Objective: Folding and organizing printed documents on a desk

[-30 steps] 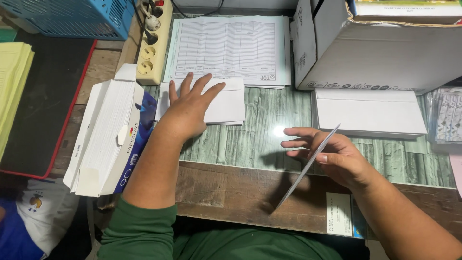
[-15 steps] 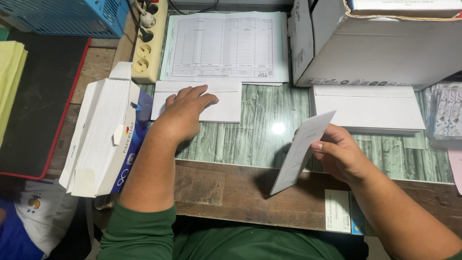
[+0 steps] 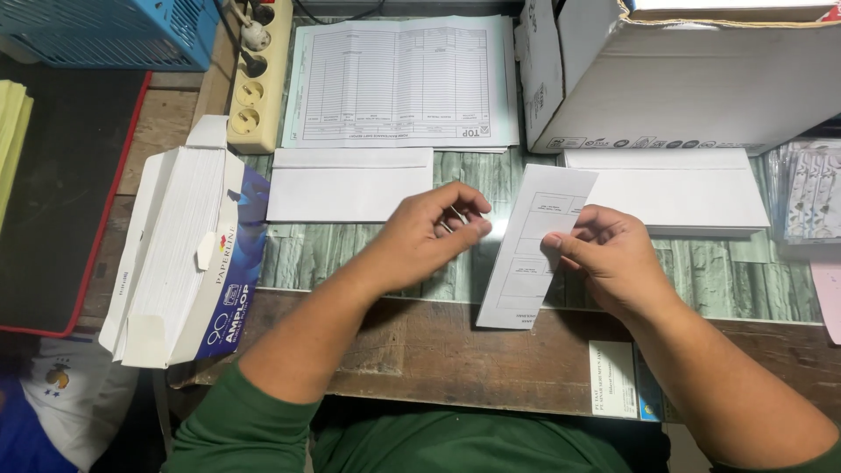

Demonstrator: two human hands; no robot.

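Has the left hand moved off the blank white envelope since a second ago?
Yes. The left hand has come off the blank white envelope, toward the printed slip in the right hand.

- A cramped office desk (image 3: 526,368), wooden with a green marbled top.
- A ruled form sheet (image 3: 401,83) lies at upper centre.
- An open box of white envelopes (image 3: 180,254) sits at left.
- A power strip (image 3: 254,83) and a cardboard carton (image 3: 683,79) line the top edge.

A cardboard box (image 3: 692,79) fills the bench's far right corner, a power strip (image 3: 256,83) and blue basket (image 3: 114,31) far left
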